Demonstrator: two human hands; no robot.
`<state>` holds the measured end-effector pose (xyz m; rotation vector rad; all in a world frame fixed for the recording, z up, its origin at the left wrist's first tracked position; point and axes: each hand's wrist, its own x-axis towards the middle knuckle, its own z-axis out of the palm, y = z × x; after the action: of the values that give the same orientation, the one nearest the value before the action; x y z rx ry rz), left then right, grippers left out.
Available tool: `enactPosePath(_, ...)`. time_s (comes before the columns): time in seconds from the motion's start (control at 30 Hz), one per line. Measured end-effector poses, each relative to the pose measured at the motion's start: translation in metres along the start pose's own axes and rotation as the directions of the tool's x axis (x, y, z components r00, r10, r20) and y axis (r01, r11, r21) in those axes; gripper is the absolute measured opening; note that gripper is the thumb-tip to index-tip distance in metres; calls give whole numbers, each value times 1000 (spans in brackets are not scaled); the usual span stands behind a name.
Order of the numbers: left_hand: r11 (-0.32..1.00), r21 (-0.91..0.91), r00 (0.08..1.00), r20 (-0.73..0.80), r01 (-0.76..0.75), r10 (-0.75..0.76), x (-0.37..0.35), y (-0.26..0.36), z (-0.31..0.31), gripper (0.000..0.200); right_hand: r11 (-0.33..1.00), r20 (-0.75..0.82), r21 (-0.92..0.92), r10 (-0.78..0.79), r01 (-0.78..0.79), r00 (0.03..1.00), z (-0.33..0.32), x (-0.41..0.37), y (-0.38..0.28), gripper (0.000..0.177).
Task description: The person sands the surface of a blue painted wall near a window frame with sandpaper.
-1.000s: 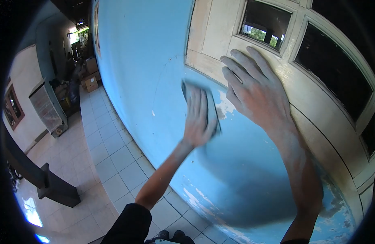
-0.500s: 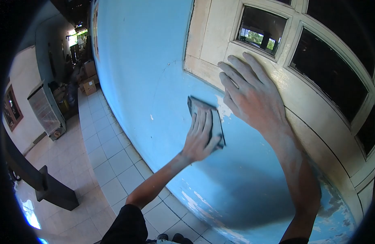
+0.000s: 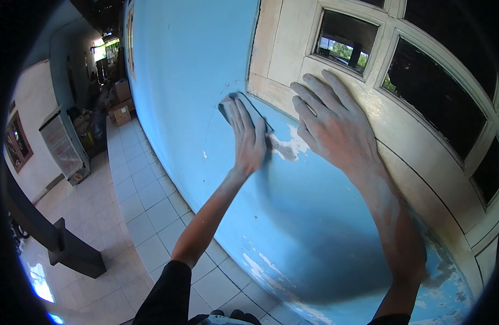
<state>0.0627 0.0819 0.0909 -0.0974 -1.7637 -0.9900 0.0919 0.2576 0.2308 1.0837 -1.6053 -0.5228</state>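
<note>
My left hand (image 3: 245, 132) presses a dark-edged sheet of sandpaper (image 3: 225, 106) flat on the light blue wall (image 3: 179, 97), just below the corner of the white window frame (image 3: 290, 54). Its fingers lie over the sheet and cover much of it. Beside it is a bare patch of chipped paint (image 3: 294, 145) showing white and grey. My right hand (image 3: 336, 122) rests open on the lower part of the frame, fingers spread, holding nothing. Pale dust coats both hands.
More flaking paint (image 3: 260, 268) shows low on the wall. White floor tiles (image 3: 157, 214) run along its foot. To the left stand a dark post (image 3: 76, 254), a glass-fronted cabinet (image 3: 64, 143) and cardboard boxes (image 3: 121, 115). Dark window panes (image 3: 433, 97) fill the upper right.
My left hand has slid the sandpaper up and to the left along the wall, uncovering more of the chipped patch. My right hand stays in place on the frame.
</note>
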Motion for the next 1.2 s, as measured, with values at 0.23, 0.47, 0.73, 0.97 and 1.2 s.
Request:
enactPosePath(0.23,923,234,897,396,-304,195,-38,-3,-6,74,999,-8,-45,-24,23,1000,0,0,2,33)
enactPosePath(0.47,999,7,998,-46,-54,54,34,10,-1,69,1000,5,14,-13,13,1000,0,0,1,32)
enactPosePath(0.73,978,160,959,272,-132,85,-90,10,16,78,1000,-19,-19,-11,10,1000,3,-1,0,29)
enactPosePath(0.97,988,63,989,41,-141,139,22,37,2,77,1000,-29,-17,-3,2,1000,3,-1,-2,26)
enactPosePath(1.2,972,151,977,143,-178,157,-43,22,13,74,1000,-29,-11,4,-4,1000,3,0,-1,26)
